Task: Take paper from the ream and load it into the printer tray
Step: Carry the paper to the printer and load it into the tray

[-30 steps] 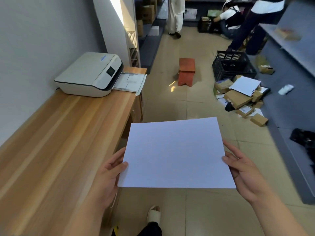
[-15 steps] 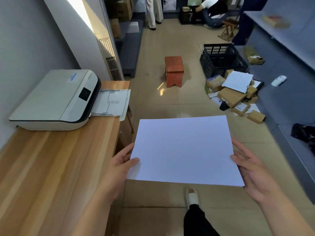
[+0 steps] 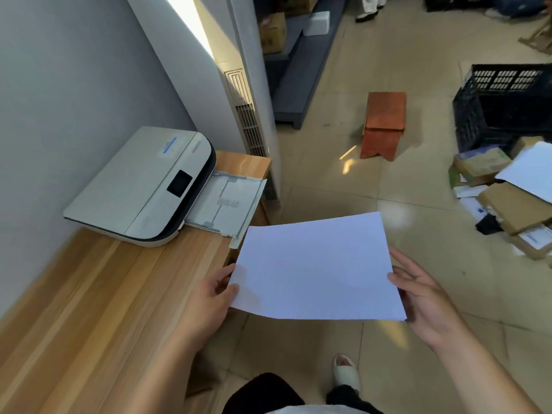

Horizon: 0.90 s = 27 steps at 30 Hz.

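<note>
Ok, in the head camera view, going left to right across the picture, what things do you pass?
Printer → printer tray → sheet of paper, held by left hand and right hand → red stool → black crate.

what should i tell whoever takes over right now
Left hand: grips the left edge of the paper.
Right hand: grips the right edge.
Paper: held flat in the air beside the desk, near the tray but not in it.
Tray: pulled out of the printer, looks empty.
Ream: not in view.
Done: paper taken.
Left: slide the paper into the tray and push the tray shut.
</note>
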Each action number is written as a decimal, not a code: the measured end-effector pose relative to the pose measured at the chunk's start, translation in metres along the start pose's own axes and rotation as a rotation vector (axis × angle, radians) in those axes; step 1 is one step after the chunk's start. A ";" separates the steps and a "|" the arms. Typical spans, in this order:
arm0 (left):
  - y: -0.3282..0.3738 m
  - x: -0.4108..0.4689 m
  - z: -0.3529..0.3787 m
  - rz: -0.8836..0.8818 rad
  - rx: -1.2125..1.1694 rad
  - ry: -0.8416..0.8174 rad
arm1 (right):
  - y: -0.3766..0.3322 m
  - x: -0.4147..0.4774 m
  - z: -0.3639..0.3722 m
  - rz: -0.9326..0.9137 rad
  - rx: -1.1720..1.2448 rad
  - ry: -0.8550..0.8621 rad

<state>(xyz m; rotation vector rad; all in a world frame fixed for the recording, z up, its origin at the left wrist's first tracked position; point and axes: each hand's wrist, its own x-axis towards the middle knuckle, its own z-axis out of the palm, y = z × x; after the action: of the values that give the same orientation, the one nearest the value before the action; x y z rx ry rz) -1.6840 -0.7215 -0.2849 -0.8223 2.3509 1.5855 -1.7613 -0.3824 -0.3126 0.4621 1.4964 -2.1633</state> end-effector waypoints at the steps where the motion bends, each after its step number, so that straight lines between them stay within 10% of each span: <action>1: 0.003 0.006 0.001 -0.005 0.017 0.004 | -0.006 0.015 0.004 0.011 -0.016 -0.024; 27: -0.008 0.328 -0.086 -0.271 -0.032 0.052 | 0.011 0.260 0.169 0.357 -0.069 0.320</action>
<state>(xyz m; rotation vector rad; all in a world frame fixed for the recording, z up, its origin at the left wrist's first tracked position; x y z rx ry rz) -1.9387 -0.9119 -0.4024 -1.1459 2.1415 1.5082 -1.9742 -0.5914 -0.3972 1.0061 1.5060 -1.8139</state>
